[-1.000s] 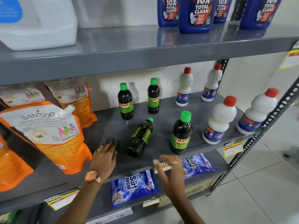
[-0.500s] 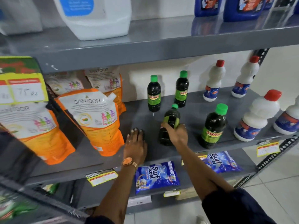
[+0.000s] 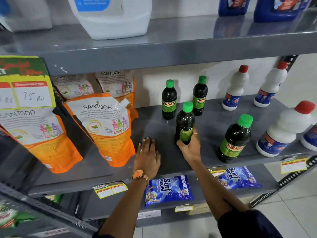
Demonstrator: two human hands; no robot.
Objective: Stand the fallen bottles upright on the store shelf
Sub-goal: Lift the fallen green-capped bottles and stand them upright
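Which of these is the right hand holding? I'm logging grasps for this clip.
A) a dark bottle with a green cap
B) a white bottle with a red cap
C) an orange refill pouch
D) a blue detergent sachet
A: the right hand wraps the lower part of the dark bottle with a green cap, nearly upright on the shelf, while the left hand lies flat beside it.

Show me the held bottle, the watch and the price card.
Held bottle (image 3: pixel 185 122), head view: dark body above the fingers.
Watch (image 3: pixel 138 174), head view: its round face.
Price card (image 3: pixel 32 97), head view: white panel reading 75.
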